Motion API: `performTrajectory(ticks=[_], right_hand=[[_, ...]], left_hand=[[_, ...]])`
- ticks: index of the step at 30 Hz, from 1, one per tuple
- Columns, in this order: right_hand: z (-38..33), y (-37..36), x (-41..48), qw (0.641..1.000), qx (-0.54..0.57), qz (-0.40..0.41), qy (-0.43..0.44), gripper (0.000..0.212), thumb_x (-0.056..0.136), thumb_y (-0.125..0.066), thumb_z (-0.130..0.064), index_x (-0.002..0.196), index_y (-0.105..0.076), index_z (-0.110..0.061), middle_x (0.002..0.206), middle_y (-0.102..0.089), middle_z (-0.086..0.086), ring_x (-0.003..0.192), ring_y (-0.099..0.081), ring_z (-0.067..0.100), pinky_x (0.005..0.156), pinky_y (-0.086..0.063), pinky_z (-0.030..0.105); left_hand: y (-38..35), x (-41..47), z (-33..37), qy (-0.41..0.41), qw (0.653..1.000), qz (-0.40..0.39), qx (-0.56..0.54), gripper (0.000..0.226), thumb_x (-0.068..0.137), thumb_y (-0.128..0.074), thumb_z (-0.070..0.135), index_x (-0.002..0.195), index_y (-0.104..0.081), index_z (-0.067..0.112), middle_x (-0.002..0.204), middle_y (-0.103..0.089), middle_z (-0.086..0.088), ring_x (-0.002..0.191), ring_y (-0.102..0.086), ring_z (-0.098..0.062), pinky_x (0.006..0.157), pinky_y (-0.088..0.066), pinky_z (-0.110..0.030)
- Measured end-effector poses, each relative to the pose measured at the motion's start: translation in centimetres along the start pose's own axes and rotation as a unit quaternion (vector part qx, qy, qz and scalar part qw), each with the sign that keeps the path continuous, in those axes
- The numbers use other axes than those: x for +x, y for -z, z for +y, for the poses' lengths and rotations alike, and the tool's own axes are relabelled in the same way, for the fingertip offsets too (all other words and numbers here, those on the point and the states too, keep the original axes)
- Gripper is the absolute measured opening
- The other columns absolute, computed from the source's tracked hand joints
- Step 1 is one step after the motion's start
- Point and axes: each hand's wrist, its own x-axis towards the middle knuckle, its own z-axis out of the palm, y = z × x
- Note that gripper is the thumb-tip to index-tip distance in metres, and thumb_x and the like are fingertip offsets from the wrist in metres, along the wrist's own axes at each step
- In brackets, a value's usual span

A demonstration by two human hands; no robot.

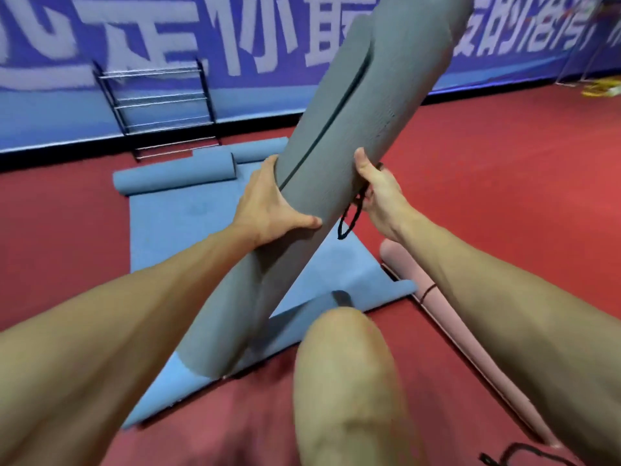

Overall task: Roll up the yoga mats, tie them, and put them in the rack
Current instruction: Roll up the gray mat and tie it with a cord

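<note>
Head view: grey rolled mat point(336, 146) leaning diag, long axis running lower-L to upper-R, bottom end resting on blue mat point(188, 230). L hand point(268, 203) gripping roll mid-length; R hand point(376, 193) pinching black cord point(349, 220) against roll's side.

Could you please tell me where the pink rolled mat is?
Head view, lower right: the pink rolled mat lies on the red floor beside the flat blue mat.

A blue banner point(504, 52) with large white characters is running along the far wall. A red floor point(504, 196) is stretching out below the banner, and something yellow point(603, 87) is lying near the banner's right end.
</note>
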Motion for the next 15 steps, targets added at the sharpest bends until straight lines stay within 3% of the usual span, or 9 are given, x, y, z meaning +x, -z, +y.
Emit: performTrajectory(ticks=[3, 5, 7, 10, 11, 13, 15], right_hand=[[0.1, -5.8, 0.8, 1.0, 0.002, -0.023, 0.018, 0.095, 0.052, -0.08, -0.066, 0.128, -0.051, -0.018, 0.123, -0.066, -0.002, 0.11, -0.063, 0.015, 0.088, -0.055, 0.044], [0.1, -10.0, 0.5, 0.998, 0.023, -0.052, -0.006, 0.102, 0.046, -0.082, -0.069, 0.128, -0.054, -0.016, 0.119, -0.069, -0.003, 0.109, -0.065, 0.014, 0.082, -0.057, 0.043], [0.6, -13.7, -0.3, 0.996, 0.01, -0.083, -0.024, 0.09, 0.051, -0.083, -0.064, 0.123, -0.058, -0.016, 0.112, -0.071, -0.007, 0.103, -0.067, 0.011, 0.075, -0.057, 0.038], [2.9, -17.5, -1.6, 0.994, -0.016, -0.105, -0.029, 0.04, 0.074, -0.079, -0.038, 0.106, -0.064, -0.02, 0.1, -0.073, -0.011, 0.087, -0.069, 0.003, 0.069, -0.054, 0.031], [3.6, -18.2, -2.0, 0.994, -0.029, -0.105, -0.025, 0.032, 0.077, -0.078, -0.034, 0.101, -0.064, -0.021, 0.099, -0.072, -0.011, 0.082, -0.069, 0.001, 0.066, -0.054, 0.028], [5.4, -20.2, -2.7, 0.991, -0.061, -0.115, -0.023, 0.037, 0.073, -0.081, -0.034, 0.103, -0.063, -0.021, 0.102, -0.072, -0.01, 0.083, -0.069, 0.001, 0.063, -0.052, 0.024], [7.3, -22.0, -2.9, 0.988, -0.09, -0.122, -0.022, 0.059, 0.062, -0.086, -0.044, 0.11, -0.063, -0.018, 0.105, -0.072, -0.01, 0.09, -0.069, 0.005, 0.067, -0.053, 0.026]], left_hand=[[5.0, -1.5, -3.9, 0.019, 1.0, 0.003, 0.022, 0.129, 0.029, -0.081, 0.062, 0.142, -0.027, 0.03, 0.128, -0.05, 0.001, 0.118, -0.048, -0.019, 0.099, -0.043, -0.044], [7.8, -3.2, -6.7, 0.049, 0.998, 0.005, 0.036, 0.137, 0.03, -0.08, 0.062, 0.147, -0.017, 0.03, 0.132, -0.046, -0.001, 0.122, -0.044, -0.021, 0.102, -0.041, -0.044], [10.0, -5.1, -9.2, 0.07, 0.997, 0.014, 0.035, 0.134, 0.033, -0.082, 0.057, 0.147, -0.015, 0.032, 0.134, -0.043, -0.001, 0.123, -0.043, -0.02, 0.101, -0.041, -0.043], [11.9, -7.8, -12.5, 0.088, 0.995, 0.027, 0.025, 0.124, 0.037, -0.087, 0.045, 0.143, -0.023, 0.027, 0.129, -0.043, -0.002, 0.118, -0.042, -0.018, 0.097, -0.041, -0.038], [12.0, -8.6, -13.3, 0.095, 0.995, 0.029, 0.021, 0.122, 0.036, -0.086, 0.043, 0.141, -0.025, 0.024, 0.128, -0.041, -0.003, 0.117, -0.042, -0.019, 0.097, -0.042, -0.039], [11.8, -10.4, -15.1, 0.128, 0.991, 0.035, 0.004, 0.122, 0.031, -0.086, 0.042, 0.136, -0.027, 0.017, 0.126, -0.038, -0.006, 0.117, -0.043, -0.021, 0.099, -0.043, -0.043], [11.5, -11.2, -16.7, 0.156, 0.987, 0.025, -0.022, 0.122, 0.027, -0.085, 0.038, 0.132, -0.026, 0.015, 0.126, -0.035, -0.007, 0.119, -0.043, -0.023, 0.099, -0.045, -0.045]])
